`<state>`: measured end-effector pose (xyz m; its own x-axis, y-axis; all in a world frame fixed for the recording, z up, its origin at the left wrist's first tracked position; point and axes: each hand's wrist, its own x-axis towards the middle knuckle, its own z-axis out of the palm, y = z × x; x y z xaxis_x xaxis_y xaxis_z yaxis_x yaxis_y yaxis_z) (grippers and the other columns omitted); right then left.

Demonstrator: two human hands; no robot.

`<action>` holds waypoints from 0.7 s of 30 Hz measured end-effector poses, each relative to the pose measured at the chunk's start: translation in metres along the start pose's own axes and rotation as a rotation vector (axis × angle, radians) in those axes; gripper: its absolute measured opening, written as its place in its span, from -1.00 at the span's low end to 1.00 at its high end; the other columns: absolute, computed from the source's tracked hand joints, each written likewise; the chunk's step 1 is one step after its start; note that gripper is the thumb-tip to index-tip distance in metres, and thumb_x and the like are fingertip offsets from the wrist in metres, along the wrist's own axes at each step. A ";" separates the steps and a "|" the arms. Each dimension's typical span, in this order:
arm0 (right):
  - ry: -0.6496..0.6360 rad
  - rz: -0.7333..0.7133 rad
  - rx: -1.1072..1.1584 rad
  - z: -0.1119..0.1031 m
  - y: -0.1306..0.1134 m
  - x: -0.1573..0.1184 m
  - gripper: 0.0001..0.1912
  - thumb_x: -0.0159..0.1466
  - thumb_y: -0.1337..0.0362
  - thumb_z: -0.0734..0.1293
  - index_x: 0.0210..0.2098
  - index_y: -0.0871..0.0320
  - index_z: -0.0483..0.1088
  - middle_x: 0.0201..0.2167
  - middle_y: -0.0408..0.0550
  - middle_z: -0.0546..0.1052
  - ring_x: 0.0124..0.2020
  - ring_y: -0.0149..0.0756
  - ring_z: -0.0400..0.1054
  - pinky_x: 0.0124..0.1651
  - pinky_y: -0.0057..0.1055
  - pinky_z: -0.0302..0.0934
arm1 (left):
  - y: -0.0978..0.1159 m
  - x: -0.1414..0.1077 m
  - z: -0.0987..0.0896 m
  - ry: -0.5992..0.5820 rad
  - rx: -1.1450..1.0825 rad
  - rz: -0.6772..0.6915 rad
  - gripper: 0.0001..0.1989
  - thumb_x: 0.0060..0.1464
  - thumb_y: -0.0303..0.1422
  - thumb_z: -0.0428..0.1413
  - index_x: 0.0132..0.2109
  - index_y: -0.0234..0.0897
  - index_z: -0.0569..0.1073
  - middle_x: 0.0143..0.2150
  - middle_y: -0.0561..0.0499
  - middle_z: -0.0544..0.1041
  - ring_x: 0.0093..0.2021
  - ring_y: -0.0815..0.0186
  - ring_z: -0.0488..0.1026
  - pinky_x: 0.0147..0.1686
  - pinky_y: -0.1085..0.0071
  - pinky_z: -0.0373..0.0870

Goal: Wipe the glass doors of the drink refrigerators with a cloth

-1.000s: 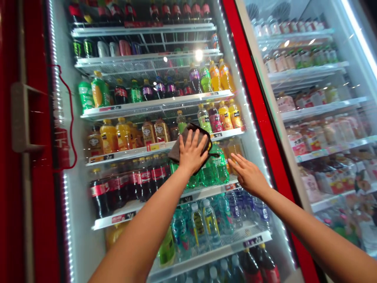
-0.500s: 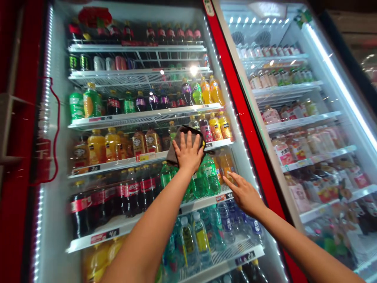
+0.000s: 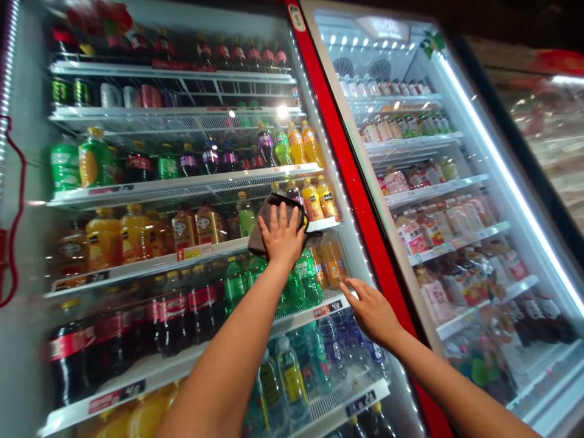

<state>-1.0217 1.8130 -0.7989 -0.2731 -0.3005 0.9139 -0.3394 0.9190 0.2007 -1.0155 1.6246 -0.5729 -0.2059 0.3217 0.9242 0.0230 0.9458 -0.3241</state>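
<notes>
A dark grey-brown cloth (image 3: pixel 259 238) lies flat against the glass door of the left drinks cooler, in front of its fourth shelf. Pressed on it with fingers spread is my left hand (image 3: pixel 281 234), which covers the cloth's middle. Lower and to the right, my right hand (image 3: pixel 371 307) is open, its fingertips at or near the glass beside the orange bottles (image 3: pixel 335 263); whether they touch cannot be made out. Green bottles (image 3: pixel 308 277) stand behind the glass below the cloth.
A red door frame (image 3: pixel 360 188) divides this cooler from a second lit cooler (image 3: pixel 474 182) on the right. Shelves of bottles and cans fill the left cooler. A red curved outline (image 3: pixel 20 201) shows at the far left.
The view has turned right, so the coolers appear shifted left. My left hand and the cloth stay near the same spot on the glass; my right hand remains open.
</notes>
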 end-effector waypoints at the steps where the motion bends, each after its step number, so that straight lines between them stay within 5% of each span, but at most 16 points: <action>1: -0.004 0.012 -0.012 -0.002 0.001 -0.001 -0.40 0.28 0.55 0.18 0.30 0.20 0.32 0.23 0.21 0.43 0.21 -0.04 0.33 0.11 -0.17 0.39 | 0.009 -0.008 0.004 -0.021 -0.009 0.079 -0.40 0.32 -0.11 -0.06 0.44 -0.07 0.13 0.53 -0.08 -0.04 0.52 -0.02 -0.15 0.42 -0.26 -0.30; 5: -0.037 0.109 -0.022 -0.005 0.016 -0.004 -0.40 0.30 0.50 0.20 0.32 0.20 0.30 0.24 0.23 0.41 0.20 0.00 0.31 0.18 -0.10 0.33 | 0.008 -0.054 0.010 -0.131 -0.057 0.592 -0.36 0.27 -0.05 0.02 0.42 -0.01 0.16 0.51 -0.03 0.06 0.52 0.05 -0.10 0.45 -0.16 -0.31; 7: -0.070 0.140 0.001 -0.001 0.024 -0.005 -0.36 0.28 0.53 0.19 0.34 0.17 0.27 0.27 0.22 0.38 0.22 0.00 0.29 0.19 -0.11 0.34 | -0.004 -0.057 0.007 -0.158 -0.065 0.702 -0.38 0.26 -0.04 0.04 0.41 0.05 0.19 0.50 0.02 0.09 0.51 0.06 -0.09 0.45 -0.16 -0.33; 10: -0.101 0.146 0.049 0.007 0.032 -0.008 -0.27 0.24 0.57 0.17 0.38 0.11 0.20 0.32 0.16 0.33 0.26 -0.02 0.27 0.18 -0.15 0.36 | -0.005 -0.025 0.004 -0.139 -0.035 0.510 -0.42 0.27 -0.09 0.04 0.40 0.09 0.21 0.51 0.02 0.05 0.52 0.02 -0.11 0.43 -0.23 -0.35; 14: -0.089 0.141 0.113 0.018 0.035 -0.015 -0.18 0.20 0.62 0.13 0.41 0.03 0.14 0.39 0.09 0.25 0.36 -0.07 0.18 0.26 -0.12 0.31 | 0.040 0.008 0.014 -0.062 -0.037 0.132 -0.41 0.30 -0.14 0.00 0.42 -0.03 0.18 0.54 -0.10 -0.06 0.52 -0.08 -0.20 0.40 -0.31 -0.32; 17: -0.084 0.108 0.165 0.023 0.038 -0.024 -0.19 0.18 0.65 0.11 0.39 0.09 0.18 0.42 0.13 0.18 0.42 -0.12 0.08 0.31 -0.13 0.26 | 0.076 -0.022 0.031 -0.085 -0.103 0.261 -0.42 0.31 -0.11 -0.03 0.41 -0.04 0.20 0.53 -0.12 -0.03 0.52 -0.06 -0.19 0.41 -0.30 -0.32; 21: -0.062 0.052 0.222 0.026 0.047 -0.039 -0.29 0.24 0.64 0.13 0.33 0.12 0.26 0.44 0.18 0.13 0.44 -0.14 0.04 0.34 -0.10 0.21 | 0.081 -0.068 0.044 -0.155 -0.173 0.619 -0.40 0.27 -0.10 0.02 0.41 0.00 0.20 0.51 -0.06 0.04 0.52 0.04 -0.13 0.45 -0.19 -0.36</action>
<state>-1.0508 1.8616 -0.8340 -0.3477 -0.2752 0.8963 -0.5108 0.8572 0.0651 -1.0426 1.6771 -0.6705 -0.2420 0.8101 0.5341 0.3363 0.5863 -0.7370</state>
